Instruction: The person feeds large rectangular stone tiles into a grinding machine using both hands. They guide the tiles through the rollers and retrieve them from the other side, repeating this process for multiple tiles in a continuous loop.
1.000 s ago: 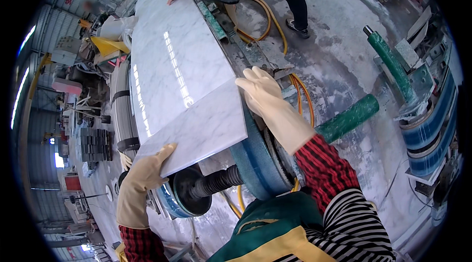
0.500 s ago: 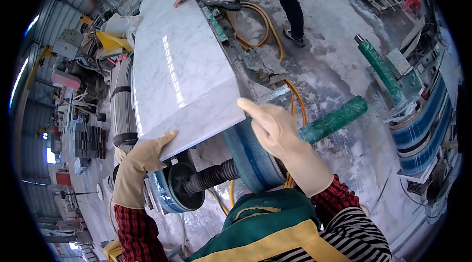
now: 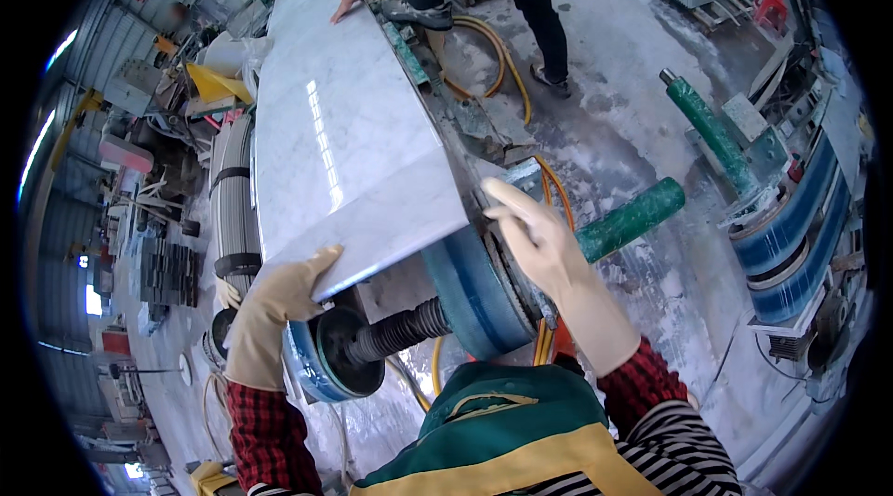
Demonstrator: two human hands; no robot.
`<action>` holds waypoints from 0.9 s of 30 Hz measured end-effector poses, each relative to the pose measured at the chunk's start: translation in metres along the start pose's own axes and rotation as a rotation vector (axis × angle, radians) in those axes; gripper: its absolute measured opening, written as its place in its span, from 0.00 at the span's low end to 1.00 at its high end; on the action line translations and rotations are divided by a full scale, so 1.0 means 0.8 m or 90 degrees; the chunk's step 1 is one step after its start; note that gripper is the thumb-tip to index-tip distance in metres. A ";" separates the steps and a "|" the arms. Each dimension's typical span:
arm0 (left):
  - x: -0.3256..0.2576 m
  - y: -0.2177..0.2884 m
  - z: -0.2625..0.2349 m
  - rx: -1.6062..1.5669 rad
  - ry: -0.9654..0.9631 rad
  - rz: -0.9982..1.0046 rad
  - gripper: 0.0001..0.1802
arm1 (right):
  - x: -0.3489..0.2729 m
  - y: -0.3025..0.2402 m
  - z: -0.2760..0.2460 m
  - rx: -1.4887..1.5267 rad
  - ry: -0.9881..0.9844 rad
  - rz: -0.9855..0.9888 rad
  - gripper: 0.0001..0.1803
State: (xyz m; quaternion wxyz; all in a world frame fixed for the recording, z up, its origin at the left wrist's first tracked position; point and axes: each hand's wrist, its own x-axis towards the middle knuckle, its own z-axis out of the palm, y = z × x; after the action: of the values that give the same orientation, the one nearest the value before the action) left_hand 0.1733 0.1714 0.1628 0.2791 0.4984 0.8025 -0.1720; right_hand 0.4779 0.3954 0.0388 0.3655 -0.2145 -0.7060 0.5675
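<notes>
A long, polished white marble slab (image 3: 363, 114) with faint grey veins stretches away from me over a machine. My left hand (image 3: 277, 310), in a cream rubber glove, grips its near left corner; the thumb lies on top and the other fingers are partly hidden. Just off the near right corner is my right hand (image 3: 556, 277), gloved alike, fingers stretched out and holding nothing. Beneath the near edge are blue-rimmed wheels (image 3: 479, 301) joined by a black ribbed shaft (image 3: 400, 333). A co-worker's bare hand (image 3: 346, 8) rests on the slab's far right edge.
A green cylinder (image 3: 633, 217) juts out right of the wheel. Yellow hoses (image 3: 507, 68) lie on the wet floor by the co-worker's legs (image 3: 535, 12). Another blue-wheeled machine (image 3: 781, 235) stands at right. Strapped grey strips (image 3: 233, 207) line the slab's left side.
My right hand has moved off the slab's near right corner, slightly to the right. My left hand keeps its hold. The co-worker's hand stays on the far edge.
</notes>
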 end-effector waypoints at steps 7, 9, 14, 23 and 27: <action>0.026 0.016 0.174 0.063 0.272 0.187 0.48 | -0.173 -0.004 0.105 0.475 -0.207 0.581 0.35; 0.058 0.011 0.260 0.091 0.412 0.221 0.45 | -0.209 0.056 0.169 0.624 -0.263 0.559 0.34; 0.067 0.029 0.278 -0.026 0.387 0.228 0.37 | -0.259 0.124 0.257 0.662 -0.182 0.486 0.30; -0.020 -0.076 0.291 -0.054 0.406 0.208 0.40 | -0.202 0.095 0.347 0.388 -0.148 0.638 0.22; -0.034 -0.129 0.309 0.006 0.432 0.164 0.31 | -0.184 0.091 0.385 0.525 0.115 0.770 0.23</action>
State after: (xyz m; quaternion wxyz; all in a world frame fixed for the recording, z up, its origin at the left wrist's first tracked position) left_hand 0.1587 -0.0306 -0.0150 0.0143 0.6256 0.7792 0.0360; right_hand 0.3298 0.1107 -0.0986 0.0965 -0.4574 -0.1605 0.8693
